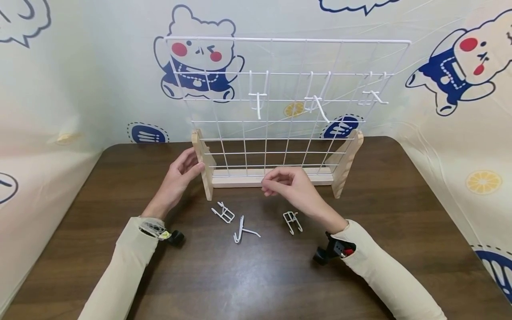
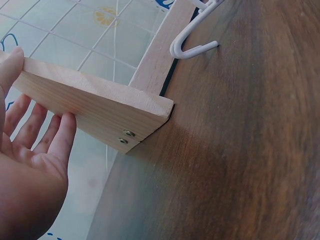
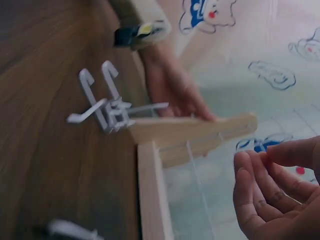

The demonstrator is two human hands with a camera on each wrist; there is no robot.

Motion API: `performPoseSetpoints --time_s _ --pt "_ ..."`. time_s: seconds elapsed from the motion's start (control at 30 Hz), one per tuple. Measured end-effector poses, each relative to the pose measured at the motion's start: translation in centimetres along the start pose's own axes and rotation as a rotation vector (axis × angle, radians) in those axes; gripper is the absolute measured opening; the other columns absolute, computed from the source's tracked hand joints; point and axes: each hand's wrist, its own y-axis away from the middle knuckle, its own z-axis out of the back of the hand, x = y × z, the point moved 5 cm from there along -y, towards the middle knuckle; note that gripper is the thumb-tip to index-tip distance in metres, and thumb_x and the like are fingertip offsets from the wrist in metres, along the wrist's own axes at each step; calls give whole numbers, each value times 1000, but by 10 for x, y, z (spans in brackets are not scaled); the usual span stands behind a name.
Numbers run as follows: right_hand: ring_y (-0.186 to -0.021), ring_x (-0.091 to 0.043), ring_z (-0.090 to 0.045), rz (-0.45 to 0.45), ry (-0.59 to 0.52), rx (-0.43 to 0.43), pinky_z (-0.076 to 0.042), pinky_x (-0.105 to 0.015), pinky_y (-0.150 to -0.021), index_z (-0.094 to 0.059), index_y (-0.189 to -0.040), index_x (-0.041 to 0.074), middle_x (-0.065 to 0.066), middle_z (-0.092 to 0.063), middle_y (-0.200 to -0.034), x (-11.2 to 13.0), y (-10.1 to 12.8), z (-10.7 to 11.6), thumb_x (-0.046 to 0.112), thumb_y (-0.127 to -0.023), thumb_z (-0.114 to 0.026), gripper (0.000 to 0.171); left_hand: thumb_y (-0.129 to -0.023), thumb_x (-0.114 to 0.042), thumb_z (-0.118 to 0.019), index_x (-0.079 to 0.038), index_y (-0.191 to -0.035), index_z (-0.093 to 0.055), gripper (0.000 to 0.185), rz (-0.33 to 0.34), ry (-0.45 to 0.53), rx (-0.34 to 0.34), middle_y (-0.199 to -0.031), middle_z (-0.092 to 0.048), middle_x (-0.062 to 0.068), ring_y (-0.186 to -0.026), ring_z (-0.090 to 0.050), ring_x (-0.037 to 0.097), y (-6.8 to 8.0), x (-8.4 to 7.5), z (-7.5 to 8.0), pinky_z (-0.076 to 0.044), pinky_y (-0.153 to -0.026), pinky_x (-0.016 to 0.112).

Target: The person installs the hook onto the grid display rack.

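A: Left hand [image 1: 178,178], fingers straight, steadies the wire grid rack [image 1: 280,115] by its wooden foot at the table's [image 1: 80,249] back.

B: Right hand [image 1: 289,186] hovers, loosely curled, holding nothing; 3 hooks [image 1: 245,230] lie just in front.

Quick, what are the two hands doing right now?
Left hand: open, straight fingers resting against the wooden foot of the wire rack.
Right hand: fingers loosely curled, holding nothing, in front of the rack's wooden base.

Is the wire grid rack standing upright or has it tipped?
Upright. The wire grid rack stands on both wooden feet on the table, and the left hand rests against its left foot.
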Motion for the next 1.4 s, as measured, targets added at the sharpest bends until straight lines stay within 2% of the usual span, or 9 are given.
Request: performPoseSetpoints --time_s 0.17,0.43,0.63,0.73,0.87,0.97,1.07,1.23,1.4 --pt "-80 -36 -70 -27 99 46 -58 -49 -77 -71 -95 0 -21 -72 -87 -11 4 10 5 -93 -69 6 -100 -12 -61 -11 -148 -44 51 3 0 -3 -147 -47 17 -133 -46 21 0 1 0 -43 -102 18" --pt "-82 -12 -66 -4 483 189 -55 -31 -77 -74 -97 12 3 -72 -88 -18 9 24 12 -93 -70 6 -100 -11 -60 -11 -148 -43 51 16 14 -8 -148 -46 16 -132 -45 20 1 5 -1 -43 -103 19" --pt "-82 -11 -64 12 655 309 -54 -31 -76 -73 -100 6 2 -71 -89 -24 11 40 7 -93 -67 8 -100 -12 -61 -12 -148 -44 51 18 9 -8 -147 -48 12 -133 -46 20 -2 5 -3 -43 -103 20" --pt "-78 -13 -63 -18 661 403 -54 -30 -71 -71 -96 4 -3 -70 -85 -28 12 44 -3 -91 -63 12 -100 -10 -60 -11 -147 -44 50 1 23 -9 -146 -49 12 -132 -46 20 -3 4 -3 -43 -103 19" --pt "-72 -20 -65 -157 600 527 -54 -28 -62 -66 -92 0 -9 -68 -78 -39 16 43 -20 -81 -48 29 -99 -6 -60 -9 -146 -46 49 -22 54 -6 -145 -51 12 -130 -48 20 -3 3 -3 -44 -102 20" --pt "-68 -25 -68 -262 586 603 -55 -31 -59 -61 -89 0 -11 -69 -73 -46 20 40 -25 -72 -35 39 -99 -5 -60 -9 -145 -47 48 -34 64 -4 -143 -52 12 -128 -50 19 -3 2 -3 -45 -102 21" --pt "-64 -26 -68 -317 606 660 -57 -35 -57 -57 -86 2 -10 -68 -69 -49 24 38 -25 -71 -31 40 -99 -5 -60 -8 -145 -47 48 -43 64 -2 -142 -53 11 -128 -50 19 -3 1 -3 -45 -101 21" --pt "-63 -23 -67 -301 663 660 -52 -28 -56 -51 -79 4 -8 -66 -70 -47 26 36 -26 -72 -34 36 -99 -5 -59 -9 -145 -48 47 -44 54 -3 -141 -54 10 -127 -51 18 -3 0 -2 -45 -101 21" --pt "-64 -25 -69 -333 615 655 -57 -36 -58 -51 -76 5 -9 -66 -72 -46 30 30 -24 -76 -36 33 -99 -5 -59 -9 -145 -47 47 -39 53 -3 -140 -55 8 -126 -51 16 -2 2 -2 -45 -101 20"
